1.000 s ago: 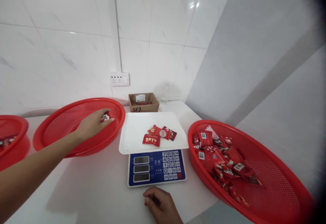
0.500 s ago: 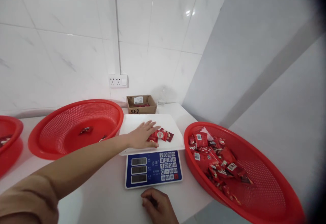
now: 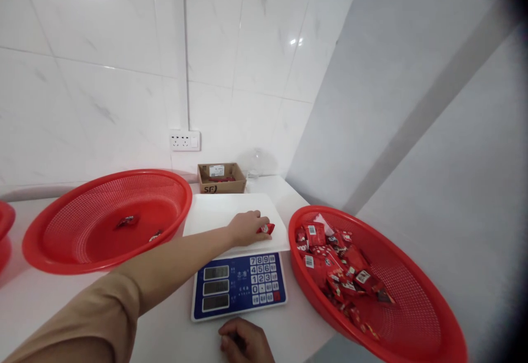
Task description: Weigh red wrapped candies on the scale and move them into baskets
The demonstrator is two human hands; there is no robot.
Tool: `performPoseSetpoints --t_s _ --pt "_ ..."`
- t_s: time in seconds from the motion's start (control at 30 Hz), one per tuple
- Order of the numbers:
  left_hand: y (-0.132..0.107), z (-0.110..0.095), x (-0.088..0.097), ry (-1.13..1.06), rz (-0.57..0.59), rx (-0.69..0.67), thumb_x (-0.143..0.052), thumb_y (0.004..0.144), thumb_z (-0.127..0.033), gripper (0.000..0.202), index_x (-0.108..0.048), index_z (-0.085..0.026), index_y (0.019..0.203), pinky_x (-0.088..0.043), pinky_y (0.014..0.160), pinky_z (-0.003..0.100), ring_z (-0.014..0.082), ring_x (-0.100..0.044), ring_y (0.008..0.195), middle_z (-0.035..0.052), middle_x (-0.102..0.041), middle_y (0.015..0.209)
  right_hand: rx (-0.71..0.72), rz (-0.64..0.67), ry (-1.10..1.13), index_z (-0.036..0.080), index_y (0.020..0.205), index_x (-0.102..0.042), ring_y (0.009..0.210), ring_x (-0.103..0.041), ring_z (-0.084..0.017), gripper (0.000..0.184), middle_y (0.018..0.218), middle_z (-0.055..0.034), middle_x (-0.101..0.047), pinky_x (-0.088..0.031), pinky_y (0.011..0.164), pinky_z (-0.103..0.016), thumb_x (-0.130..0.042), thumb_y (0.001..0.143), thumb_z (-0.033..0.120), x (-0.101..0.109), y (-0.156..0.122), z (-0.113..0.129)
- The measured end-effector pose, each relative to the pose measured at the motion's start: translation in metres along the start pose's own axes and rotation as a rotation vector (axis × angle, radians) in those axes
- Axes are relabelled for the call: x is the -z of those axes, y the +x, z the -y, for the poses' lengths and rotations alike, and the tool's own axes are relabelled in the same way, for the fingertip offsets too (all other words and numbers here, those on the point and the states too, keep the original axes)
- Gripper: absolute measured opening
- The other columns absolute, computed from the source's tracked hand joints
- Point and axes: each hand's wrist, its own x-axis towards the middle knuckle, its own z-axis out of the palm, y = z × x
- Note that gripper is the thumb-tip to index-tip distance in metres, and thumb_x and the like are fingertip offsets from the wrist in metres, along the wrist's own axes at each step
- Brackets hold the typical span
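Note:
My left hand [image 3: 247,228] reaches over the white pan [image 3: 225,203] of a digital scale, its fingers curled down around small red candy packets [image 3: 267,229]. One packet pokes out past the fingertips; how many lie under the palm is hidden. In front of the blue keypad panel [image 3: 239,286], my right hand [image 3: 246,342] rests on the white table, loosely closed, with nothing visible in it. The scale's displays are too dim to read.
At the right stands a red perforated basket [image 3: 447,311] with many red packets [image 3: 330,264]. Another red basket [image 3: 45,245], left of the scale, has a couple of packets. Behind are a cardboard box [image 3: 223,187] and a clear object [image 3: 254,165]. A third basket [image 3: 5,220] shows at the left edge.
My left hand has gone from spread flat beside the packets to curled around them, a little further right on the pan. My right hand stays closed. The view has shifted slightly.

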Motion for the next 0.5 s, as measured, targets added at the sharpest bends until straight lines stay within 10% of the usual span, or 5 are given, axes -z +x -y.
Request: performPoseSetpoints --t_s 0.23,0.5 --pt "-0.012 0.010 0.010 -0.091 -0.115 0.171 -0.050 0.079 -0.047 0.030 -0.055 -0.023 0.097 -0.042 0.063 0.031 0.0234 -0.060 0.081 0.0050 -0.063 0.091 -0.005 -0.009 -0.021 0.017 0.081 -0.067 0.060 -0.061 -0.017 0.023 0.067 -0.0054 -0.068 -0.045 0.053 -0.023 -0.056 0.074 0.035 0.001 0.000 0.005" --pt "-0.069 0.042 0.063 -0.164 -0.338 0.365 -0.048 0.080 -0.050 0.032 -0.054 -0.023 0.094 -0.042 0.062 0.027 0.0191 -0.060 0.079 0.0018 -0.065 0.089 0.008 -0.013 -0.019 0.018 0.080 -0.067 0.058 -0.057 -0.016 0.038 0.066 -0.0056 -0.065 -0.044 0.053 -0.024 -0.051 0.076 0.052 -0.002 0.000 -0.003"
